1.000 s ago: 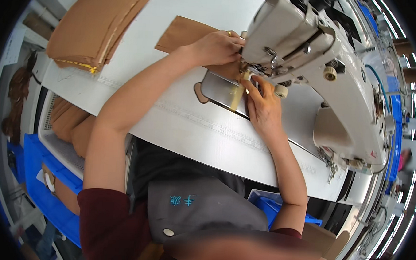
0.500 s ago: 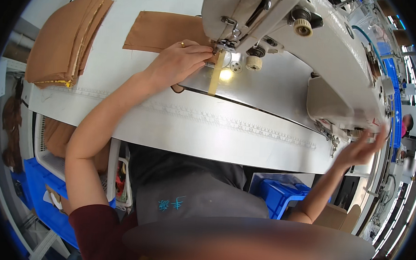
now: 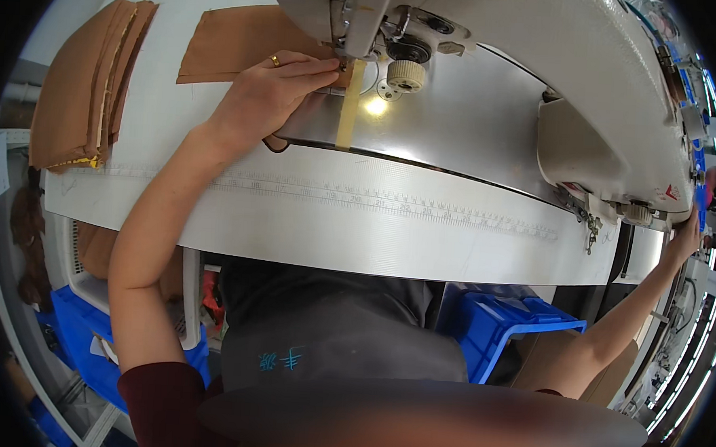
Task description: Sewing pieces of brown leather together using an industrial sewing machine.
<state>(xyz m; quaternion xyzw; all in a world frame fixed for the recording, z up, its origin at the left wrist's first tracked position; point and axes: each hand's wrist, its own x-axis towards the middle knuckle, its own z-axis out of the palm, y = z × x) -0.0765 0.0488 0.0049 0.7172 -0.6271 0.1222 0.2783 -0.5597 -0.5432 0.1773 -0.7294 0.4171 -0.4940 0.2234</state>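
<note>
My left hand (image 3: 269,96) lies on a flat piece of brown fabric (image 3: 242,41), fingers stretched out together, their tips beside the sewing machine's needle area. The fabric's right end runs under the head of the white sewing machine (image 3: 498,20). A strip of yellow tape (image 3: 348,114) is stuck on the metal bed plate (image 3: 452,123), just right of those fingertips. Far to the right, my right hand (image 3: 684,237) reaches up to the end of the machine, touching or close to it. Its fingers are partly hidden there, so their grip is unclear.
A stack of brown fabric pieces (image 3: 82,88) stands at the table's left. A printed ruler scale (image 3: 327,193) runs along the white table's front. Below are a blue crate (image 3: 490,319) on the right and a white basket (image 3: 192,296) on the left. A small chain (image 3: 591,232) hangs by the machine.
My right hand has gone farther right, up to the machine's end. My left hand stays on the fabric by the needle. The view has shifted, bringing the machine head closer.
</note>
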